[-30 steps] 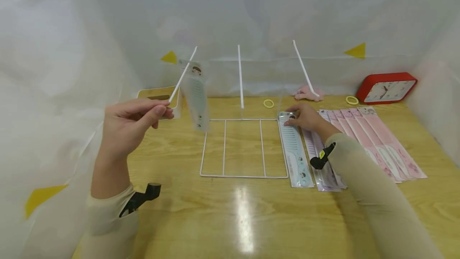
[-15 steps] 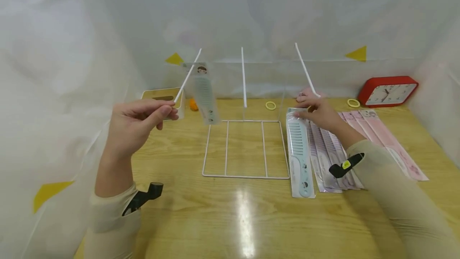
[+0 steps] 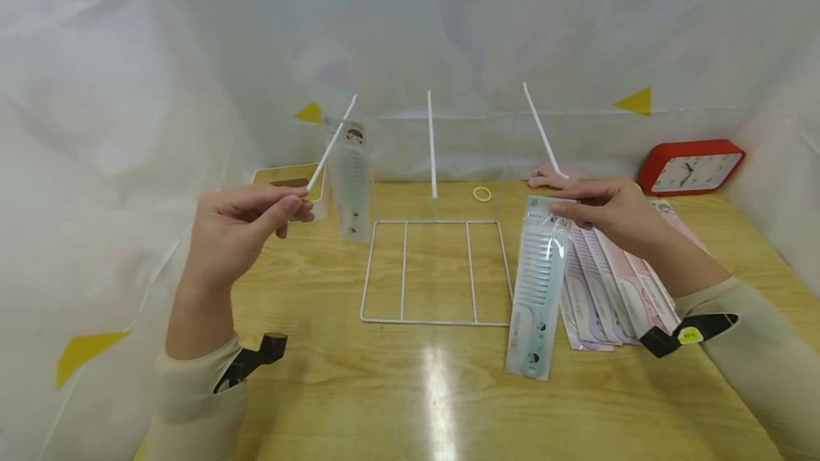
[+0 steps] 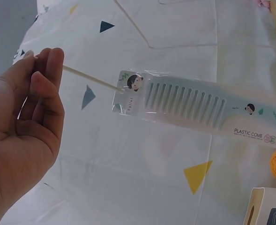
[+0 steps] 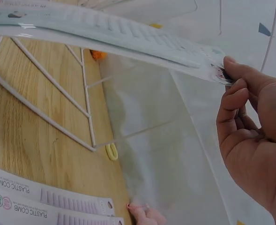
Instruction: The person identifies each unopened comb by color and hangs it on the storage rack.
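Left hand (image 3: pixel 240 223) pinches the tip of the left peg (image 3: pixel 329 142) between thumb and forefinger. One packaged comb (image 3: pixel 349 180) already hangs on that peg, just beyond the fingertips, dangling freely.

Right hand (image 3: pixel 605 210) pinches the top edge of a second comb (image 3: pixel 537 283), lifted at the header end; its handle end hangs down below the hand, close to or touching the table (image 3: pixel 410 390), cannot tell which. Just under the right wrist lies the remaining stack of combs (image 3: pixel 608 283), fanned.

Risks, as judged:
- The grip on the second comb is a light pinch at one corner of slick film. The pack is long and swings below the hand; a quick move toward the left hand could twist it out of the fingers.
- The hang hole is small and partly covered by the right fingertips, so threading it over the peg tip may miss and bend the header.
- The left fingers occupy the peg tip. They must release to let the hole on; if the peg springs or dips, the hung comb could slide off.
- The trailing end may snag the rack (image 3: pixel 435 272) between the hands.
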Demonstrator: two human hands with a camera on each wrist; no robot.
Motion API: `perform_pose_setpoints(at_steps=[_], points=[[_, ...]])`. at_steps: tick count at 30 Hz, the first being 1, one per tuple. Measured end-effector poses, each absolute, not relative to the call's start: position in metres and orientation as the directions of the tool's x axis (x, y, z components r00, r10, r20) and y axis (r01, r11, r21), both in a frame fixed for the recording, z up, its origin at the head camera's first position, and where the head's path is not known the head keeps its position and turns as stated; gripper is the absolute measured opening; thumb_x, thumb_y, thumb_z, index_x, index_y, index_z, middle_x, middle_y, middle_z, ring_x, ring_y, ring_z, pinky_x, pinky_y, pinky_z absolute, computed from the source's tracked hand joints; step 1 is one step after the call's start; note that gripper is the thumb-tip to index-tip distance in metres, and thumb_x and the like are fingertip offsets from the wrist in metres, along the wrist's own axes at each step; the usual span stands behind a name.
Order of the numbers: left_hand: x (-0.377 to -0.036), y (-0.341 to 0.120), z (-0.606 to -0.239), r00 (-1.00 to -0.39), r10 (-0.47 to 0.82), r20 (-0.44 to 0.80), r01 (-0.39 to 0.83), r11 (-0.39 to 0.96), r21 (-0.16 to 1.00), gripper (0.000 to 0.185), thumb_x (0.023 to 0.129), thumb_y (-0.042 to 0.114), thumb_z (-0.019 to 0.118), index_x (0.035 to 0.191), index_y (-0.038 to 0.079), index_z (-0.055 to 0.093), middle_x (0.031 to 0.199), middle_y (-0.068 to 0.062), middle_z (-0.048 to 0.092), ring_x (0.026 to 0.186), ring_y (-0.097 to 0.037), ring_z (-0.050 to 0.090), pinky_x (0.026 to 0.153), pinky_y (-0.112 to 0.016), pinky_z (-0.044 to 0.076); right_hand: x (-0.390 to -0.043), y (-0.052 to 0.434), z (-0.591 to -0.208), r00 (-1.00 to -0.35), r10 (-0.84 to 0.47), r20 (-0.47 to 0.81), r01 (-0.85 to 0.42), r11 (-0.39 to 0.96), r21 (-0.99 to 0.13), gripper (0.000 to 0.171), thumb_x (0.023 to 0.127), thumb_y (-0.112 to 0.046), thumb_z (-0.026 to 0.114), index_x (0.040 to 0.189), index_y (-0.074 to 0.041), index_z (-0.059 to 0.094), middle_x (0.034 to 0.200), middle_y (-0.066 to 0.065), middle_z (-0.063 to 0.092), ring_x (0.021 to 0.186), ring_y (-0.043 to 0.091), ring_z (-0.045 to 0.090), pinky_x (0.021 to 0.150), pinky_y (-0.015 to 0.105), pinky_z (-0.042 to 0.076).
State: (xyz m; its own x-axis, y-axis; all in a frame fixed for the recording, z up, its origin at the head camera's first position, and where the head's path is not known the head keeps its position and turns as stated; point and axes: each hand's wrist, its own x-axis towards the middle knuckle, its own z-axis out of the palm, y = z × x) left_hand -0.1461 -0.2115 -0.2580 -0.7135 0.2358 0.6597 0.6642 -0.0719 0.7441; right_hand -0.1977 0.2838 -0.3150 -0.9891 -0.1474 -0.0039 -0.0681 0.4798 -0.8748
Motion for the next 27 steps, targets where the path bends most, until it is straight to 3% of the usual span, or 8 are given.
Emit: perform_pose_setpoints(at_steps=[5, 11, 16, 22, 24, 27], points=[[-0.146, -0.213, -0.255, -0.695, 0.250, 0.674, 0.679, -0.076, 0.730, 0.016, 0.088, -0.017, 0.062, 0.101, -0.016, 0.072, 0.085, -0.009, 0.078, 0.075, -0.016, 0.072, 0.057, -0.022, 0.048, -0.176, 0.279, -0.294, -0.987, -0.154, 0.054, -0.118, 0.445, -0.888, 0.028, 0.090, -0.017, 0.076, 0.116, -0.008, 0.076, 0.093, -0.016, 0.073, 0.077, 0.008, 0.058, 0.064, 0.021, 0.051], [-0.148, -0.211, -0.252, -0.673, 0.245, 0.697, 0.701, -0.087, 0.708, 0.014, 0.088, -0.018, 0.063, 0.100, -0.021, 0.070, 0.084, -0.010, 0.077, 0.073, -0.018, 0.073, 0.056, -0.022, 0.045, -0.156, 0.267, -0.271, -0.947, -0.276, 0.166, -0.269, 0.394, -0.879, 0.019, 0.088, -0.001, 0.074, 0.107, 0.004, 0.076, 0.090, -0.008, 0.076, 0.068, 0.011, 0.063, 0.062, 0.023, 0.054], [-0.150, -0.210, -0.251, -0.662, 0.220, 0.717, 0.718, -0.091, 0.690, 0.012, 0.087, -0.017, 0.065, 0.097, -0.021, 0.070, 0.087, -0.009, 0.078, 0.072, -0.017, 0.074, 0.056, -0.020, 0.047, -0.142, 0.257, -0.257, -0.892, -0.400, 0.209, -0.329, 0.258, -0.909, 0.020, 0.086, 0.010, 0.071, 0.103, 0.005, 0.077, 0.090, 0.000, 0.077, 0.068, 0.012, 0.065, 0.061, 0.023, 0.054], [-0.155, -0.208, -0.248, -0.649, 0.208, 0.732, 0.726, -0.122, 0.677, 0.012, 0.086, -0.018, 0.065, 0.096, -0.021, 0.070, 0.087, -0.010, 0.078, 0.070, -0.017, 0.074, 0.055, -0.020, 0.046, -0.120, 0.237, -0.235, -0.840, -0.462, 0.284, -0.394, 0.160, -0.905, 0.024, 0.083, 0.016, 0.070, 0.103, 0.005, 0.076, 0.090, 0.004, 0.078, 0.067, 0.013, 0.063, 0.062, 0.023, 0.054], [-0.154, -0.208, -0.248, -0.655, 0.197, 0.730, 0.721, -0.129, 0.681, 0.012, 0.085, -0.019, 0.065, 0.095, -0.021, 0.070, 0.086, -0.010, 0.078, 0.070, -0.018, 0.073, 0.055, -0.020, 0.046, -0.112, 0.227, -0.225, -0.815, -0.492, 0.304, -0.424, 0.150, -0.893, 0.025, 0.083, 0.016, 0.070, 0.105, 0.005, 0.076, 0.092, 0.004, 0.078, 0.069, 0.012, 0.063, 0.063, 0.022, 0.054], [-0.154, -0.209, -0.246, -0.665, 0.188, 0.723, 0.710, -0.143, 0.690, 0.011, 0.084, -0.021, 0.065, 0.094, -0.022, 0.070, 0.085, -0.011, 0.077, 0.069, -0.018, 0.072, 0.055, -0.020, 0.046, -0.100, 0.208, -0.211, -0.798, -0.524, 0.296, -0.479, 0.254, -0.841, 0.025, 0.085, 0.009, 0.073, 0.105, -0.004, 0.079, 0.088, 0.001, 0.078, 0.075, 0.010, 0.065, 0.067, 0.021, 0.055]])
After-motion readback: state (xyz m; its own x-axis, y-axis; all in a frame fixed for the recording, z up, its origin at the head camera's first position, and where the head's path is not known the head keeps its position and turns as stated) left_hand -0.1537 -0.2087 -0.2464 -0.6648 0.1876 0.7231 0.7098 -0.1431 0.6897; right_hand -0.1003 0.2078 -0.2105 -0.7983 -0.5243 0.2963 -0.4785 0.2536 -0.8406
